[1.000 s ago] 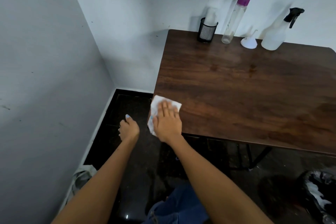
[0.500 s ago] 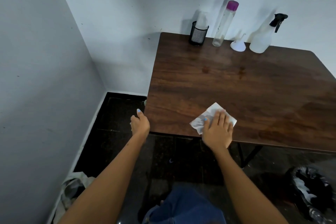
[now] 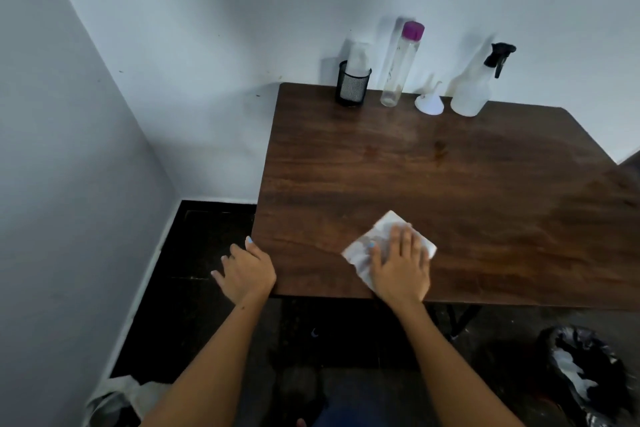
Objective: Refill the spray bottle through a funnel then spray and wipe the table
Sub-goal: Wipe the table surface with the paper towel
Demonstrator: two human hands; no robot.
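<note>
Slid the flat right hand (image 3: 398, 263) and the crumpled white paper wipe (image 3: 384, 246) under it away from the near-left corner of the dark brown wooden table (image 3: 450, 184), rightward along the near edge. Covered most of that stretch a second ago, then barely crept over the last half second. Wipe now fanned out past the fingertips, one corner poking up and away from the palm, another sticking out on the thumb side. Also brought the left hand (image 3: 246, 274) in from out over the floor, now right up against the table's near-left corner, thumb by the edge, fingers loosely spread.
</note>
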